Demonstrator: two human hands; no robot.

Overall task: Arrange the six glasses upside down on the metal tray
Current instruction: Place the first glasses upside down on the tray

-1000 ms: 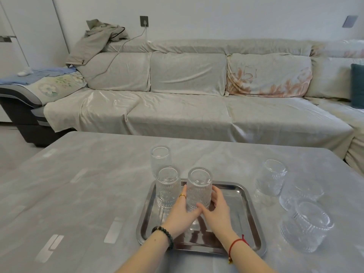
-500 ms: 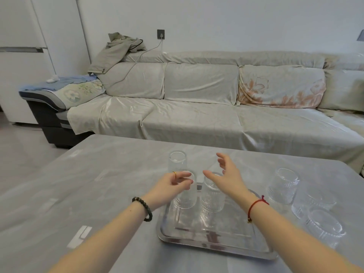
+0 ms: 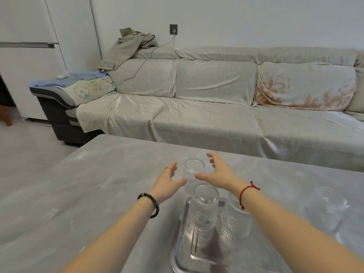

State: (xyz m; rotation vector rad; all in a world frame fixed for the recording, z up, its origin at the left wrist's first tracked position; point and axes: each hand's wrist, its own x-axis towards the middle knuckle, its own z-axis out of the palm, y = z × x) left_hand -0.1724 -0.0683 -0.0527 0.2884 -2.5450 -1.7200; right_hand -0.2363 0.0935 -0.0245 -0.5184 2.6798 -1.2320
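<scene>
Fingers [image 3: 173, 166] on the left hand [image 3: 167, 183] are spread wide and the right hand [image 3: 218, 173] is just as open, one on each side of a clear glass [image 3: 194, 170] standing on the bench [image 3: 98, 194] just past the metal tray [image 3: 182, 239], neither hand touching it as far as I can see. On the tray there are two ribbed glasses side by side, the left tray glass [image 3: 203, 207] clearly upside down, the right tray glass [image 3: 235, 219] half hidden behind the right wrist. One more blurry glass [image 3: 325, 207] sits off to the right on the bench, well apart from the tray.

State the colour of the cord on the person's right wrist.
Red; the cord shows clearly in the head view.
</scene>
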